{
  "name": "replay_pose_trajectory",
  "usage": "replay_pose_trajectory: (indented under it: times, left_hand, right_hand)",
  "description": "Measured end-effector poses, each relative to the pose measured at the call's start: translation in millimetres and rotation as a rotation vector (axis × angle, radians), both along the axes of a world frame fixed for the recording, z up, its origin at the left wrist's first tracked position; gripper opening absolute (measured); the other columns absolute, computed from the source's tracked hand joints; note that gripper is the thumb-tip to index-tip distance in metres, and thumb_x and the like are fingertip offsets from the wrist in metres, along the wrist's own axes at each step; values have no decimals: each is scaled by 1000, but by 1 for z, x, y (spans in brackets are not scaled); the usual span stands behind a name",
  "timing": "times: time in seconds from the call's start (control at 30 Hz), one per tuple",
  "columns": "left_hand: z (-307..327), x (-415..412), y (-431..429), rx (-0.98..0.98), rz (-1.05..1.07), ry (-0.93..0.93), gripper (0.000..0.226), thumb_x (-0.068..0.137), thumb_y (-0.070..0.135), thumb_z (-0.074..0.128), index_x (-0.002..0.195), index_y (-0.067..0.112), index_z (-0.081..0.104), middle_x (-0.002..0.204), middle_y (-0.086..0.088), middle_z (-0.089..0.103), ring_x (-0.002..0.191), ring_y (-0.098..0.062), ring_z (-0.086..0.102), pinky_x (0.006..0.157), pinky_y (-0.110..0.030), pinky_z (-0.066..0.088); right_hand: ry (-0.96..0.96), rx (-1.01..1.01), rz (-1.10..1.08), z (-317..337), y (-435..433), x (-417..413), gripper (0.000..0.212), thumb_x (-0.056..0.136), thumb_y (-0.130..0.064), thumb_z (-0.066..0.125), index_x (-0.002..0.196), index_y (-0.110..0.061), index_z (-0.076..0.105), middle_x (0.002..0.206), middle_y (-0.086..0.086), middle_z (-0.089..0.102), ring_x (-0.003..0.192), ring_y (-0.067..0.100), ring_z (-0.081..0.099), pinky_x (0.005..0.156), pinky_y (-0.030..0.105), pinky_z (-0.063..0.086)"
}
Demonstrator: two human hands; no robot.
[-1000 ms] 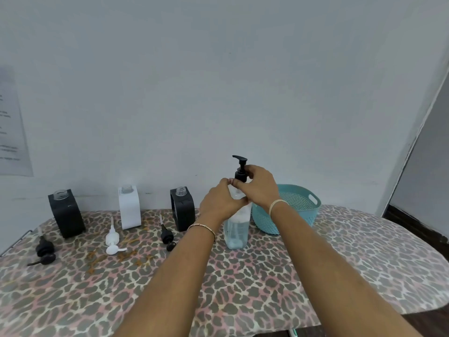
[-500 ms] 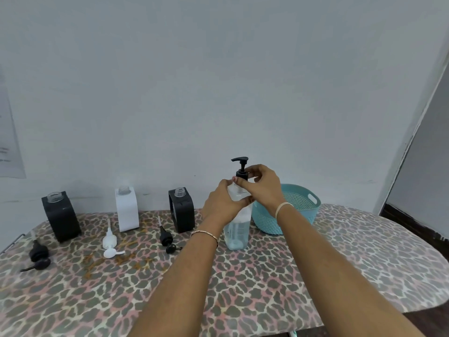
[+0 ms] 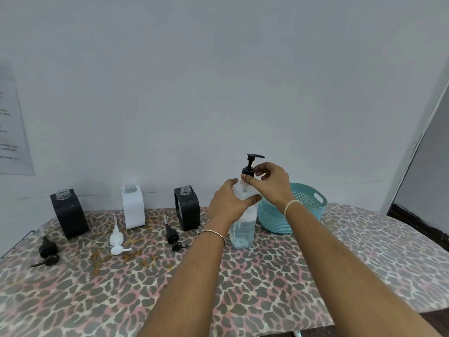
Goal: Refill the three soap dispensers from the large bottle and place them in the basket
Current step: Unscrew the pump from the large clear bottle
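Observation:
The large clear bottle [image 3: 243,231] stands upright on the table, partly filled with liquid. My left hand [image 3: 228,203] grips its shoulder. My right hand [image 3: 272,183] pinches the collar of its black pump [image 3: 250,164], whose nozzle points right. Three dispensers stand open-necked along the wall: a black one [image 3: 69,215] at left, a white one [image 3: 133,206], and a black one [image 3: 187,209]. Their pumps lie in front of them: black [image 3: 47,251], white [image 3: 116,239], black [image 3: 173,237]. A teal basket [image 3: 306,203] sits behind my right wrist.
The table [image 3: 267,283] has a leopard-print cover with brownish stains near the white pump. A white wall runs close behind the dispensers, with a paper sheet [image 3: 12,122] taped at left. A dark doorway opens at the far right.
The pump nozzle has turned from pointing left to pointing right under my right hand's fingers. My left hand stays on the bottle's shoulder. The view shifted slightly.

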State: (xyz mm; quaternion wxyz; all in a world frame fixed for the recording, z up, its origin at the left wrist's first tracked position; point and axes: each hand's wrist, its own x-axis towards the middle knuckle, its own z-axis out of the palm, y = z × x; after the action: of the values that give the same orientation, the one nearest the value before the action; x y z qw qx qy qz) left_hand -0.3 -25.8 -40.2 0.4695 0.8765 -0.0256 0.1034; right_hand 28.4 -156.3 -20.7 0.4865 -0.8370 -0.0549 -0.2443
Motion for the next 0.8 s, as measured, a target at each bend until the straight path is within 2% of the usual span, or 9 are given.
replay_pose_trajectory:
  times: [0.23,0.37,0.5,0.63,0.8]
  left_hand:
    - [1,1,-1,-49,7,16,81,69,53,77,137,25,44,134,4,56,118,-18,56,90,-34,48]
    - [0,2,-1,-10,9,23,90,69,57,75,143,23,37,142,3,49,127,-20,49,98,-38,44]
    - [0,1,-1,-14,1,11,89,71,53,76,144,21,37,144,0,47,129,-21,47,102,-37,40]
    - [1,0,-2,-16,-1,6,89,70,53,77,144,21,39,143,0,49,128,-21,49,101,-36,41]
    - [5,0,-2,-46,-2,33,88,67,52,80,141,20,44,140,0,53,124,-22,52,98,-35,43]
  right_hand:
    - [12,-64,74,1,9,2,32,79,-35,75,106,-21,66,92,-9,66,85,12,60,76,22,48]
    - [-65,-17,113,16,13,-1,22,89,-29,64,110,-22,62,96,-9,64,86,9,60,75,17,45]
    - [-181,28,73,34,12,-7,26,95,-30,56,118,-19,58,104,-7,63,80,4,60,81,28,49]
    - [-295,77,10,49,7,-8,26,97,-34,50,118,-21,54,105,-5,63,79,15,65,80,44,54]
    - [-424,177,-100,72,4,-15,24,97,-39,43,115,-25,49,103,-2,62,76,18,62,77,49,53]
